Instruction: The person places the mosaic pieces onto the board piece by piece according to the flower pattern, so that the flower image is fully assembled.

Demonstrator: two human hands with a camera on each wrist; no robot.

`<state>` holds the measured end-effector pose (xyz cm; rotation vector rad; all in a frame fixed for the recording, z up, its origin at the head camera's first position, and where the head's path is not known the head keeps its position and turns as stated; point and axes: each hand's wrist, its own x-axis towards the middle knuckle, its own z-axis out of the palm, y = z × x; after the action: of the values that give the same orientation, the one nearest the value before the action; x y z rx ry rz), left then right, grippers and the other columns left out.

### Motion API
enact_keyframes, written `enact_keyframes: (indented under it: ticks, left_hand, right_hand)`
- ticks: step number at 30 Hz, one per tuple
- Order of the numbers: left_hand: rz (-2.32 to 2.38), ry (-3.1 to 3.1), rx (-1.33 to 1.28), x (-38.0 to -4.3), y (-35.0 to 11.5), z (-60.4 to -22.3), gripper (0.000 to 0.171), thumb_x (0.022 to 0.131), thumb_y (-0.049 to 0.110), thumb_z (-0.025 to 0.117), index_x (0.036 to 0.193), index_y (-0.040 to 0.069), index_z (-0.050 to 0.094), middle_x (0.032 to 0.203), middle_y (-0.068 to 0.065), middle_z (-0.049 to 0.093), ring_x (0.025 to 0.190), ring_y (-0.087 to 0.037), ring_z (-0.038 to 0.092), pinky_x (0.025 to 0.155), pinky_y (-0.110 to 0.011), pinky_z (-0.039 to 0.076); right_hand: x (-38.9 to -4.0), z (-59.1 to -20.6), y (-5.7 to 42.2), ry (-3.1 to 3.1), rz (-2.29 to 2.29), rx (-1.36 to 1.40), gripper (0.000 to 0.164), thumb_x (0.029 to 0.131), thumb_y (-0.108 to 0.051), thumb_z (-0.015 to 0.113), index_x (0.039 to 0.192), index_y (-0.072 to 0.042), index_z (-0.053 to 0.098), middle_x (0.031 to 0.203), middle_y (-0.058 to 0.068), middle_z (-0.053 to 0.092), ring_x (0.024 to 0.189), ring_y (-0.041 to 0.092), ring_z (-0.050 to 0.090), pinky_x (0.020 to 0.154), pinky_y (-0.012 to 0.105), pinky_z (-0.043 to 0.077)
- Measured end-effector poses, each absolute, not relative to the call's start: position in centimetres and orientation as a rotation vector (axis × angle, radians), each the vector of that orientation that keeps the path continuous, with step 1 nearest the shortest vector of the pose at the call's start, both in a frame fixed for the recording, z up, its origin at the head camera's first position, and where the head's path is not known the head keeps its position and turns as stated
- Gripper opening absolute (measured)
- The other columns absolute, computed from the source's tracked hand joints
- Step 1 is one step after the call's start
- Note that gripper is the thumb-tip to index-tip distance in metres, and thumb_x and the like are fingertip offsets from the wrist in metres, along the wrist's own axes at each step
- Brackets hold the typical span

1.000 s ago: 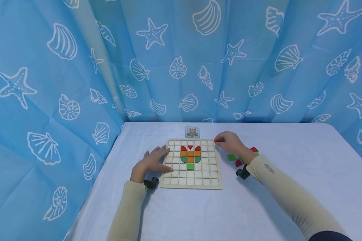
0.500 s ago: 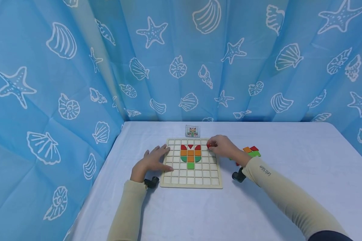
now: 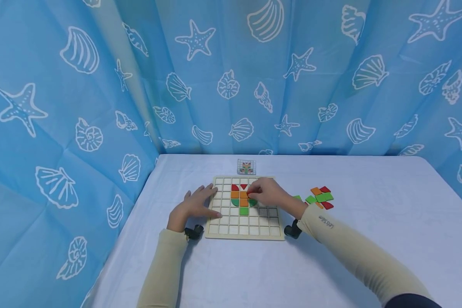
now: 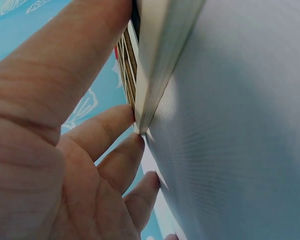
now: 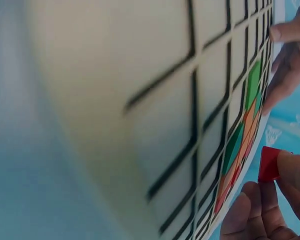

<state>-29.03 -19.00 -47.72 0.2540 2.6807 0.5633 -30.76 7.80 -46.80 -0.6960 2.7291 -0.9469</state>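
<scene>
Red tile (image 5: 268,164) is in the right hand (image 3: 267,192), pinched between thumb and index finger, up over the right side of the pattern on the grid board (image 3: 234,230). A second ago that hand had it out by the board's upper right corner; half a second ago, over the outermost columns. Now it's in among the laid pieces. From the right wrist view it looks clear of the surface, so I'd call it delivered but not seated. Target cell: can't tell, fingers block it.

Visible laid pieces unchanged: red on top, orange squares (image 3: 235,194) in the middle, dark green curves (image 3: 235,202) at the sides, light green square (image 3: 244,211) at the foot. Upper right of the pattern is hidden under the hand. More of the loose tiles (image 3: 325,197) on the cloth to the right now show, since the forearm shifted inward.

Pose: right forearm comes in from lower right, crossing the board's right edge; the fingers not pinching are loosely bent. Left hand (image 3: 194,205) hasn't budged: fingers spread, gripping nothing, fingertips at the left edge, thumb over the near cells. Probably steadying the board. Picture card (image 3: 247,167) lies just beyond the far edge.
</scene>
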Motion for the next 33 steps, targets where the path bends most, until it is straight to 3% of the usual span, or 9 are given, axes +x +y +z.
enact_keyframes:
  ticks: [7, 16, 33]
  left_hand:
    - [0.538, 2.690, 0.264, -29.1, -19.1, -47.8, 0.098, 0.075, 0.055, 0.079, 0.156, 0.024, 0.032, 0.166, -0.002, 0.020, 0.155, -0.030, 0.010, 0.121, -0.064, 0.001]
    - [0.558, 2.686, 0.306, -29.0, -19.3, -47.6, 0.098, 0.076, 0.056, 0.079, 0.156, 0.022, 0.033, 0.166, -0.002, 0.019, 0.155, -0.029, 0.009, 0.122, -0.063, 0.001]
    - [0.539, 2.690, 0.292, -29.4, -19.3, -48.0, 0.099, 0.075, 0.057, 0.079, 0.156, 0.023, 0.033, 0.166, -0.001, 0.020, 0.155, -0.029, 0.010, 0.122, -0.063, 0.002]
  right_hand:
    - [-29.3, -46.5, 5.6, 2.668, -0.959, -0.722, 0.015, 0.093, -0.015, 0.068, 0.105, -0.011, 0.075, 0.096, -0.001, 0.072, 0.082, 0.011, 0.060, 0.076, 0.029, 0.054]
    - [-28.2, -47.0, 4.4, 2.614, -1.018, -0.850, 0.010, 0.094, -0.016, 0.068, 0.097, -0.010, 0.076, 0.090, -0.002, 0.073, 0.079, 0.007, 0.062, 0.072, 0.026, 0.053]
    - [-27.8, -47.9, 2.6, 2.719, -0.951, -0.715, 0.005, 0.089, -0.016, 0.073, 0.088, -0.014, 0.070, 0.074, -0.006, 0.065, 0.068, 0.008, 0.056, 0.065, 0.025, 0.049]
